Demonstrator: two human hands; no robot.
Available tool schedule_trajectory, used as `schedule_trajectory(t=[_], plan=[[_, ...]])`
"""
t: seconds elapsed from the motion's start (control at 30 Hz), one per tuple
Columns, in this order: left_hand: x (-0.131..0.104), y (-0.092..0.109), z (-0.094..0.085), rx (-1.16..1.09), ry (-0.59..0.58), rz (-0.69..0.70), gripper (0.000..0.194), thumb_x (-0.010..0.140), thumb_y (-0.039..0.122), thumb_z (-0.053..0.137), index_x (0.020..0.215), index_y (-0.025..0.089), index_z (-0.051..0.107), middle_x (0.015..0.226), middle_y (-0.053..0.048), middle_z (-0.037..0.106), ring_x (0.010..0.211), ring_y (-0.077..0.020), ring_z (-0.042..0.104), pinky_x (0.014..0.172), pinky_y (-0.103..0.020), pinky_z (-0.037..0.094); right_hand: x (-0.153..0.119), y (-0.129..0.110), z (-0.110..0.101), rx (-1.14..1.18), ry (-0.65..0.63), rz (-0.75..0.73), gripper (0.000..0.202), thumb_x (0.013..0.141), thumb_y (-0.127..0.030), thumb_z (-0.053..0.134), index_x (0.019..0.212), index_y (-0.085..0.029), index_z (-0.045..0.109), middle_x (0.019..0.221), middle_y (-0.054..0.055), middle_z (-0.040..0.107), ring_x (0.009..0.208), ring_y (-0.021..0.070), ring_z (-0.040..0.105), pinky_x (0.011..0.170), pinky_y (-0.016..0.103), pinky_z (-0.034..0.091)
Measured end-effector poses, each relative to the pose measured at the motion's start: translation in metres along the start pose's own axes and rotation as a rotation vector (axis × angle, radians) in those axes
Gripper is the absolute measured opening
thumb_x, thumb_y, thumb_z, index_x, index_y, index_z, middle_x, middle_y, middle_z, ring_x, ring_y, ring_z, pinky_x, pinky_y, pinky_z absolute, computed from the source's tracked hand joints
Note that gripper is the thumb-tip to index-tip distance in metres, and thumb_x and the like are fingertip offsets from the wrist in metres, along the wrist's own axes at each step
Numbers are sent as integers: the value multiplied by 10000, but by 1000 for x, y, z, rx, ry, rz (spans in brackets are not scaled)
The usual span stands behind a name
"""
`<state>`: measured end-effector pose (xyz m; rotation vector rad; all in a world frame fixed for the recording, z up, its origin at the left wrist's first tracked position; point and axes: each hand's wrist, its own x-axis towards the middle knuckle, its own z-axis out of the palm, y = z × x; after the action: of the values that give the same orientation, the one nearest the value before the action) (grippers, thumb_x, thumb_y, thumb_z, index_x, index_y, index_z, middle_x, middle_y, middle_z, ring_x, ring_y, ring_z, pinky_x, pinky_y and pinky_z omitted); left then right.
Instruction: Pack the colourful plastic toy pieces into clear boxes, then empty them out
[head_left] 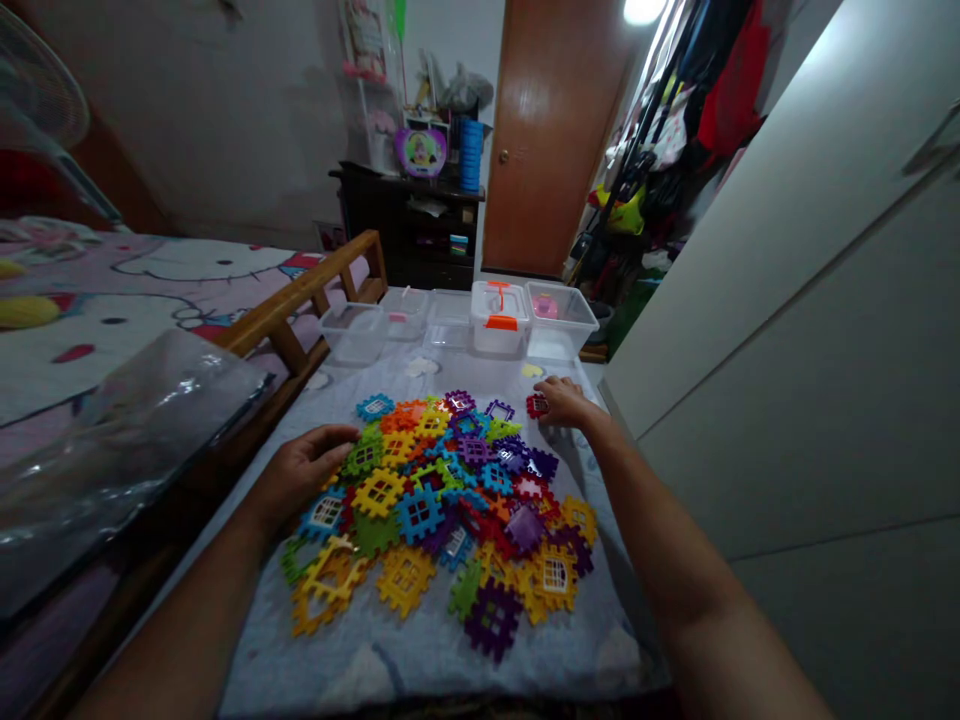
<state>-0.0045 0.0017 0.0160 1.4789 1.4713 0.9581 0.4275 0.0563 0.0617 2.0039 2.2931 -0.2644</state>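
A heap of colourful plastic interlocking building tiles [420,513] is spread over the cloth in front of me, many with window grids in them. At the far right of the heap, my right hand [564,402] has its fingers on a red tile [537,405] with a white window. My left hand [311,465] rests at the heap's left edge, fingers stretched out, close to a green window tile [364,455]; whether the fingertips touch it I cannot tell. Nearest me lies a purple window tile [493,618], beside yellow and green ones.
Behind the heap stand clear plastic boxes [352,333], one a lidded box with orange latches [501,335]. The right-hand box [559,340] has something pink in it. A wooden rail [300,300] runs along the left; a white cabinet [787,350] borders the right.
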Motion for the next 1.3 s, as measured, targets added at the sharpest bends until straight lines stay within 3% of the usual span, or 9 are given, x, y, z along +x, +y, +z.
schedule_trajectory(t=[0.07,0.23,0.37,0.5,0.63,1.03,1.17,1.3], plan=[[-1,3,0,-3,-1,1,538,647,590,741,991,177,745,1065,-101,758,1004,-318,695,912,-403,561,1,-10,-2,26,17,-41,694,738,-255,754,1393,-159,544,1457,203,495,1307,400,459,1030,520,406],[-1,3,0,-19,-7,2,504,655,569,743,986,189,740,1054,-86,760,1002,-299,696,907,-376,559,12,-50,5,152,5,-247,561,899,-290,610,1432,-148,510,1480,141,523,1364,253,473,1134,377,358],[-2,4,0,-49,-17,-8,520,649,578,751,989,184,738,1043,-93,763,986,-302,702,891,-386,567,26,-79,14,202,-3,-299,514,967,-278,494,1461,-134,478,1509,144,503,1394,232,458,1148,363,351],[-2,8,0,-59,-6,11,534,626,595,764,954,174,744,1030,-104,766,1006,-319,697,931,-415,553,29,-92,18,195,-26,-273,504,948,-262,521,1438,-149,504,1471,157,536,1350,265,504,1111,392,388],[-1,6,0,-65,-22,17,554,638,616,764,971,174,743,1044,-111,763,1018,-325,696,929,-422,554,14,-95,19,165,-34,-232,416,957,-319,519,1338,-163,581,1362,181,592,1249,301,565,1034,428,430],[-3,7,-1,-28,-42,25,549,670,614,737,1000,174,737,1066,-99,757,1022,-307,694,933,-393,548,-38,-84,9,46,-66,-198,366,948,-364,563,1220,-133,645,1200,173,655,1100,278,633,885,325,466],[-1,4,-1,6,-42,46,533,689,600,728,1007,173,738,1082,-107,753,1047,-315,687,957,-404,536,-47,-80,6,17,-62,-188,351,972,-400,523,1138,-137,686,1177,179,665,1082,278,641,890,335,469],[-1,3,-2,0,-53,44,533,701,589,724,1034,173,734,1100,-110,750,1047,-316,688,949,-405,542,-50,-78,3,59,-26,-185,322,994,-337,484,1144,-136,685,1207,176,656,1139,268,619,953,341,454]])
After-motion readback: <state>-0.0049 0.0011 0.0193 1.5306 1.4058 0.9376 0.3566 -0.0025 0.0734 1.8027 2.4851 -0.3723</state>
